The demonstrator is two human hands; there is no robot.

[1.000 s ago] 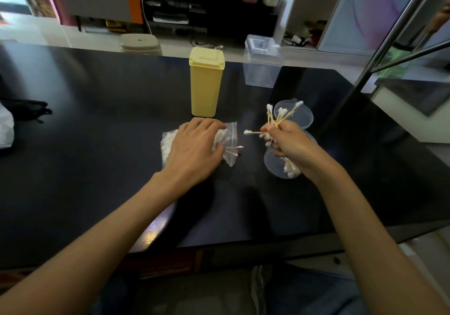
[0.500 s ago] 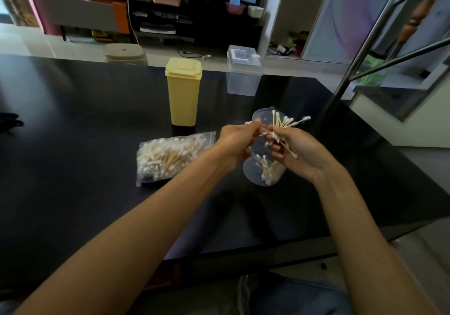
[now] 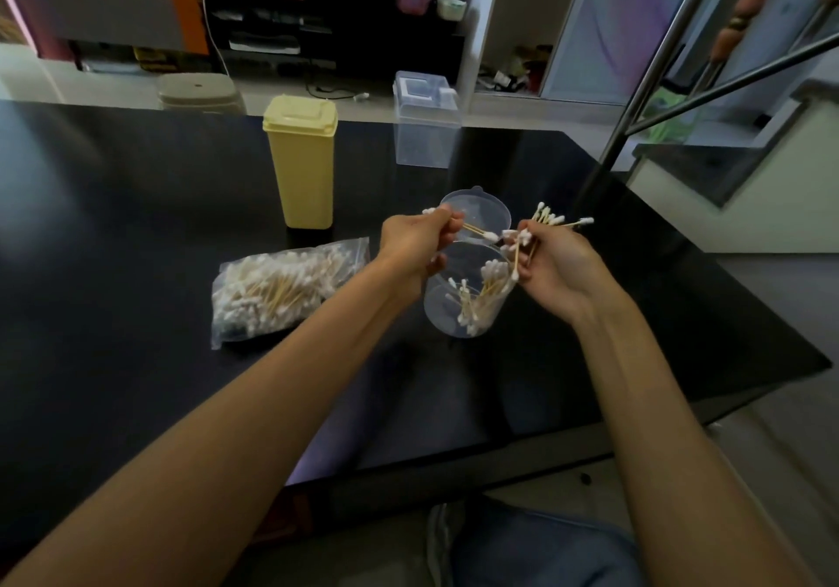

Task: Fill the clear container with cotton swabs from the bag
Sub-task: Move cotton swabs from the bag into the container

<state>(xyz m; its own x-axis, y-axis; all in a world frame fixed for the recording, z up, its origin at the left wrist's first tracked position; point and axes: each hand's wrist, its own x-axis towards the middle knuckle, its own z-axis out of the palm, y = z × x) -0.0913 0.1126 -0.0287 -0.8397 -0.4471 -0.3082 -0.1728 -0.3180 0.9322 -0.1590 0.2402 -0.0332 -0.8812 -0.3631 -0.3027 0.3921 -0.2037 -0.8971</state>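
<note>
Swabs already stand loosely in the clear container (image 3: 463, 309), which sits on the black table (image 3: 136, 205) just below my two hands, with its round lid (image 3: 476, 212) lying behind it. My right hand (image 3: 551, 264) is curled round a small bunch of swabs (image 3: 547, 219) whose tips fan out above my fingers. My left hand (image 3: 415, 244) pinches one or two swabs (image 3: 472, 230) that point across toward the right hand. The bag (image 3: 281, 287) lies to the left of the container, untouched and very full. I judge I am mid-transfer, tidying a handful before it drops in. Next I need to line the sticks up, lower them upright into the mouth and let go without scattering any, then return to the bag; the container looks well short of full
</note>
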